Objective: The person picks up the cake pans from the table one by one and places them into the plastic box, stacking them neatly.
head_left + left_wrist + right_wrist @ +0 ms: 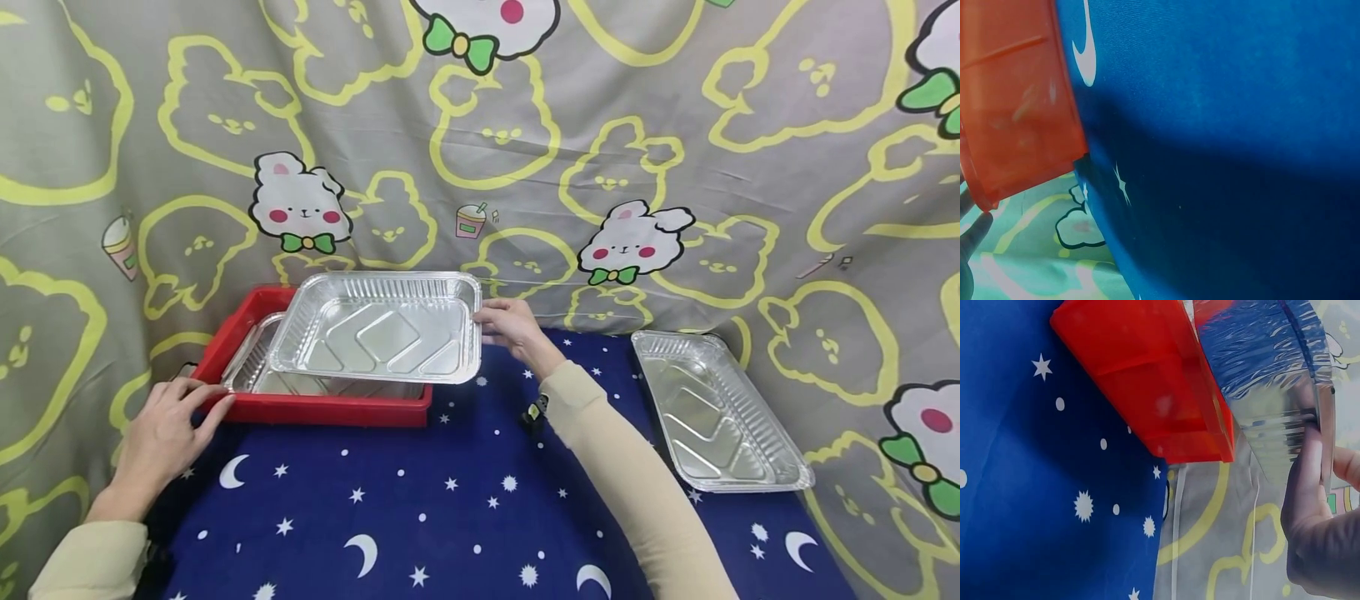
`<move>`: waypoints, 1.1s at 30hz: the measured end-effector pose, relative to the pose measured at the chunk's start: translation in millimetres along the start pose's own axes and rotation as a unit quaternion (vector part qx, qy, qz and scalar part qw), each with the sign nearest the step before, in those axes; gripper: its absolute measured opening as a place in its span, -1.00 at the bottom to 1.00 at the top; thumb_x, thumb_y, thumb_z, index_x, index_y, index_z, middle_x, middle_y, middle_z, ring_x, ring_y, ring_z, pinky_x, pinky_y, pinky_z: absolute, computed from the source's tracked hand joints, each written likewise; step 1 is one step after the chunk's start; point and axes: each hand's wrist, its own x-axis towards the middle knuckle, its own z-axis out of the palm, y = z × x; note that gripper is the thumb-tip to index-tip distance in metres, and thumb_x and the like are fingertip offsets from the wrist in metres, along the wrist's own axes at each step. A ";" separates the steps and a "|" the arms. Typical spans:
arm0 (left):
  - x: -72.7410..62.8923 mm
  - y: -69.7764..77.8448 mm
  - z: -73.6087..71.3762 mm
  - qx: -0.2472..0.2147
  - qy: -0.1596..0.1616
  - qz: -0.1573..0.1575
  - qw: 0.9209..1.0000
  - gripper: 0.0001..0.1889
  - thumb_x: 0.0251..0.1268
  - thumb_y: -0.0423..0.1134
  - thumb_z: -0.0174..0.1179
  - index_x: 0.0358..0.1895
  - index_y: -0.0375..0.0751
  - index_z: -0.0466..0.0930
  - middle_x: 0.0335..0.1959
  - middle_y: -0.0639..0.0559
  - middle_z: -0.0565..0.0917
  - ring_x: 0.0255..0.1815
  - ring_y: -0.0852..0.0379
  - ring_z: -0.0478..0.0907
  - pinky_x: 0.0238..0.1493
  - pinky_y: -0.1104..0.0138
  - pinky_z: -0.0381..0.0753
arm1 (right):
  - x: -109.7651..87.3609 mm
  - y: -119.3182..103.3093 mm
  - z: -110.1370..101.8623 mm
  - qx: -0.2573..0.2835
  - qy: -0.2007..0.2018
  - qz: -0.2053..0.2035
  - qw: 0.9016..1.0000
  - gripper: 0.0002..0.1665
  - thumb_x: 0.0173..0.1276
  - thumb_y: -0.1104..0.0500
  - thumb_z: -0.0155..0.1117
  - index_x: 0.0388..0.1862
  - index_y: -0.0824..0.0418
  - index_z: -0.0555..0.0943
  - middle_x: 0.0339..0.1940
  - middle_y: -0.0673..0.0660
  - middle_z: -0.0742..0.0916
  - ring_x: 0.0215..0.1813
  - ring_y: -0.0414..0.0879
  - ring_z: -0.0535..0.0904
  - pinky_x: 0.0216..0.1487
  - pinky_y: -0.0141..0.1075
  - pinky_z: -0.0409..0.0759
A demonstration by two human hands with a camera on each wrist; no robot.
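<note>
Pinching the foil pan [378, 333] at its right end, R hand [521, 329] holds it above the red bin [322, 410], long axis approx. L-R, left of the fingers [498, 317]; L hand [162, 427], farther, prob. pinches bin's near-left corner.

Blue tblcloth [322, 533] bears red bin [330, 410] & foil tray [693, 408] @ R.

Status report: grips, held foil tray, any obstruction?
Right grip pinching rectangular silver foil tray by its rim, over red plastic bin. Left grip holding bin's near-left corner. Possible obstruction: second silver foil tray inside bin, below.
</note>
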 end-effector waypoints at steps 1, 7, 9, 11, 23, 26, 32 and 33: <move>0.1 -0.1 0.2 -0.001 0.002 0.001 1.000 -0.74 0.20 -0.25 0.45 -0.09 -0.29 0.73 -0.11 -0.35 0.62 0.11 -0.40 0.47 0.06 -0.32 0.50 | 1.0 0.5 2.3 0.001 0.001 -0.001 1.000 -0.43 0.37 0.41 0.30 0.36 0.48 0.54 -0.37 0.03 0.78 -0.38 -0.19 0.75 -0.29 -0.35 0.78; -1.0 -1.2 1.6 -0.014 0.025 0.013 1.000 -0.74 0.13 -0.27 0.48 -0.12 -0.26 0.74 -0.15 -0.33 0.64 0.07 -0.40 0.50 0.04 -0.29 0.50 | 3.5 5.2 21.3 0.008 0.002 -0.006 1.000 -0.46 0.35 0.44 0.29 0.32 0.50 0.55 -0.37 0.10 0.76 -0.44 -0.20 0.73 -0.33 -0.35 0.77; -1.5 -1.8 2.0 -0.015 0.028 0.013 0.999 -0.75 0.13 -0.27 0.48 -0.13 -0.26 0.74 -0.15 -0.33 0.64 0.08 -0.40 0.50 0.04 -0.29 0.50 | 3.4 6.7 28.2 0.012 0.003 -0.006 1.000 -0.45 0.34 0.44 0.29 0.32 0.50 0.55 -0.37 0.11 0.76 -0.44 -0.20 0.72 -0.35 -0.36 0.78; -1.5 -2.1 2.2 -0.016 0.027 0.013 0.999 -0.75 0.14 -0.27 0.47 -0.12 -0.26 0.74 -0.15 -0.32 0.64 0.08 -0.40 0.50 0.05 -0.29 0.50 | 3.6 7.8 33.8 0.018 0.006 -0.006 1.000 -0.45 0.33 0.45 0.29 0.32 0.50 0.55 -0.37 0.12 0.76 -0.45 -0.20 0.72 -0.38 -0.37 0.77; -1.1 -2.9 2.8 -0.020 0.030 0.017 0.999 -0.74 0.16 -0.26 0.46 -0.11 -0.26 0.73 -0.14 -0.29 0.63 0.02 -0.37 0.50 0.00 -0.27 0.50 | 6.3 10.3 55.7 0.025 0.009 -0.007 1.000 -0.44 0.31 0.47 0.28 0.32 0.52 0.55 -0.43 0.13 0.74 -0.46 -0.17 0.70 -0.38 -0.37 0.78; -1.2 -3.1 2.8 -0.021 0.031 0.017 0.999 -0.74 0.14 -0.27 0.47 -0.10 -0.25 0.74 -0.15 -0.28 0.64 0.03 -0.38 0.51 0.01 -0.27 0.49 | 7.2 10.0 61.7 0.021 0.003 -0.007 1.000 -0.43 0.31 0.47 0.27 0.33 0.53 0.53 -0.50 0.07 0.70 -0.49 -0.20 0.68 -0.43 -0.41 0.75; 0.0 -2.0 2.5 -0.022 0.026 0.012 0.999 -0.73 0.13 -0.28 0.48 -0.09 -0.24 0.74 -0.13 -0.29 0.64 0.07 -0.38 0.50 0.03 -0.28 0.49 | 11.9 10.6 71.3 0.016 -0.003 -0.009 1.000 -0.46 0.31 0.46 0.28 0.29 0.50 0.55 -0.51 0.05 0.70 -0.50 -0.20 0.67 -0.46 -0.44 0.73; -0.1 -1.8 2.6 -0.022 0.026 0.011 0.999 -0.73 0.13 -0.27 0.48 -0.10 -0.24 0.74 -0.13 -0.28 0.64 0.07 -0.38 0.50 0.03 -0.28 0.49 | 12.1 10.9 72.6 0.016 -0.003 -0.008 1.000 -0.47 0.32 0.46 0.28 0.29 0.50 0.55 -0.51 0.05 0.70 -0.50 -0.20 0.66 -0.47 -0.44 0.73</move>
